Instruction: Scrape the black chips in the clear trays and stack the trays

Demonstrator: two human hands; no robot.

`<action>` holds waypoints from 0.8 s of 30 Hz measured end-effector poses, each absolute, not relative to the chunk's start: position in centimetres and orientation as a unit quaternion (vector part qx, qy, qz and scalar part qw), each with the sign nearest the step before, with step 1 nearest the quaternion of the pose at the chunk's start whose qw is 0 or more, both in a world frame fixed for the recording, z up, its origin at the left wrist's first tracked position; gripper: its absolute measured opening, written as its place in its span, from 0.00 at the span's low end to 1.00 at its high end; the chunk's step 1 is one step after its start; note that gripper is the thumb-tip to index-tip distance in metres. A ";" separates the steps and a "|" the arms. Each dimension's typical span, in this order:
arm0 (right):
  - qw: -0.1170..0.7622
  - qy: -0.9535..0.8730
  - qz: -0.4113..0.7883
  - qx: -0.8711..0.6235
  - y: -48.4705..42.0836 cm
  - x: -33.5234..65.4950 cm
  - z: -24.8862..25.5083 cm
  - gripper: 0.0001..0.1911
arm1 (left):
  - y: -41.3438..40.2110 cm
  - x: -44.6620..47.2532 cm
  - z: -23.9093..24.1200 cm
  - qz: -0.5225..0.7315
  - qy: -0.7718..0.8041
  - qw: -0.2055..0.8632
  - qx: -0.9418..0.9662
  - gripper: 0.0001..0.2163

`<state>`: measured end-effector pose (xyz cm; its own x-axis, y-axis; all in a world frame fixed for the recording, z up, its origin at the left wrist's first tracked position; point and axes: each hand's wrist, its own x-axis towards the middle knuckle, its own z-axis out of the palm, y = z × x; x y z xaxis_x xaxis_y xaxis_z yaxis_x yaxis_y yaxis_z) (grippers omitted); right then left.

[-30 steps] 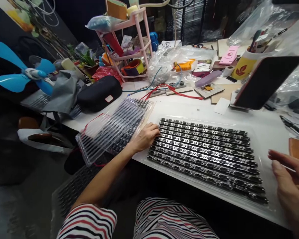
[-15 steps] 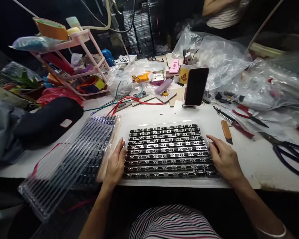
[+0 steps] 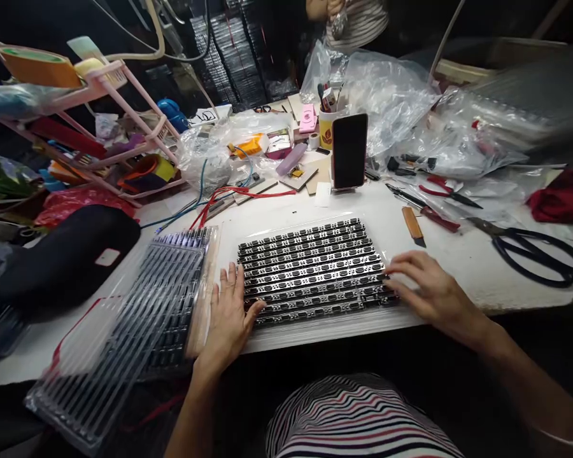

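Note:
In front of me lies a clear plastic tray (image 3: 305, 334) filled with several rows of black-and-silver connectors (image 3: 315, 261). My left hand (image 3: 229, 315) rests at its left edge, fingers spread and thumb over the ends of the lower rows. At the opposite side is my right hand (image 3: 432, 296), its bent fingers apart and the fingertips at the right ends of the rows. Whether those fingertips press on a connector is hard to tell. Left of my left hand, an empty-looking ribbed clear tray (image 3: 100, 369) lies slanted over another filled tray (image 3: 176, 312).
A phone (image 3: 349, 151) stands upright behind the tray. To the right lie a wooden-handled blade (image 3: 412, 224), pliers (image 3: 451, 192) and large scissors (image 3: 535, 251). A black pouch (image 3: 71, 254) and pink rack (image 3: 138, 95) are at left. Another person (image 3: 358, 19) stands beyond plastic bags (image 3: 386, 89).
The view has swung to the right. My left hand has flattened and spread over the tray's left edge, and my right fingers have come onto the row ends at the right.

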<state>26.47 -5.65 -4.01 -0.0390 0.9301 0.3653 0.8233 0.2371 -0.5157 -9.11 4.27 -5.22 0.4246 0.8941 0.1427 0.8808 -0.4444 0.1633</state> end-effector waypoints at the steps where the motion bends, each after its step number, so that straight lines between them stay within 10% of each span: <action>1: 0.300 -0.750 0.080 -0.584 -6.1 26.1 -3.7 0.07 | 4.1 -9.0 -5.4 0.096 0.522 0.030 0.847 0.37; 24: 0.195 -0.850 0.074 -0.483 -6.2 24.3 -3.0 0.14 | 3.9 -8.9 -6.2 0.098 0.507 0.005 0.856 0.34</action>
<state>24.33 -6.17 -3.02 -0.4577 0.8503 0.2597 0.7923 0.5227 -0.3149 -8.86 3.85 -6.23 0.4660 0.8697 0.1628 0.8678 -0.4851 0.1077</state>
